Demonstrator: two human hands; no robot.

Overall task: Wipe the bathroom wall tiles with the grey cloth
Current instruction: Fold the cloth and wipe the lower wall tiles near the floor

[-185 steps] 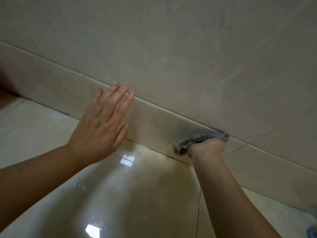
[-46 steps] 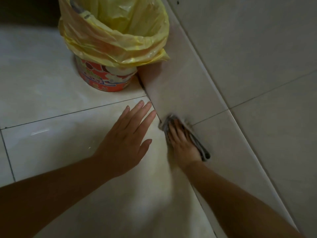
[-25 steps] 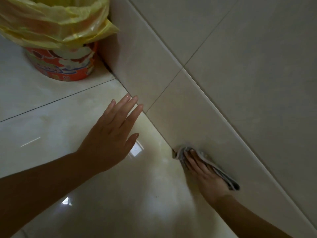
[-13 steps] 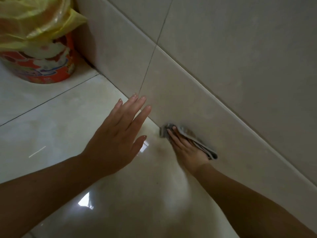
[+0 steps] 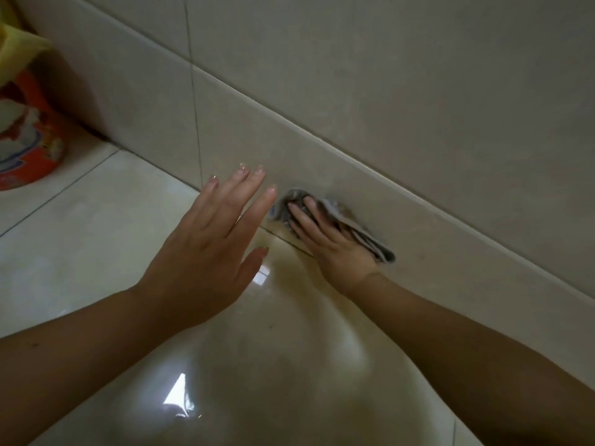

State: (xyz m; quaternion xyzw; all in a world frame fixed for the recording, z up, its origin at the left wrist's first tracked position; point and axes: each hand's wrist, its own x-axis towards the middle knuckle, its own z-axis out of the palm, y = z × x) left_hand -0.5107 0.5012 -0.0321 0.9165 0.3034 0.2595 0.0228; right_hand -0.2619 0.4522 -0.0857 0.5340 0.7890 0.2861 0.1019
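A tiled household bathroom is suggested. Large beige wall tiles with thin grout lines are seen, met at the bottom by a low row of skirting tiles. A glossy, light-reflecting tiled floor lies below, and a red printed waste bin lined with a yellow plastic bag is set against the wall.

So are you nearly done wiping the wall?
Hard to say what is done: no tile shows a clear wiped mark. In hand: the right hand presses the grey cloth flat on the low tile strip just above the floor; the left hand is open beside it, holding nothing. Left: probably the big tiles above and the strip toward the bin.
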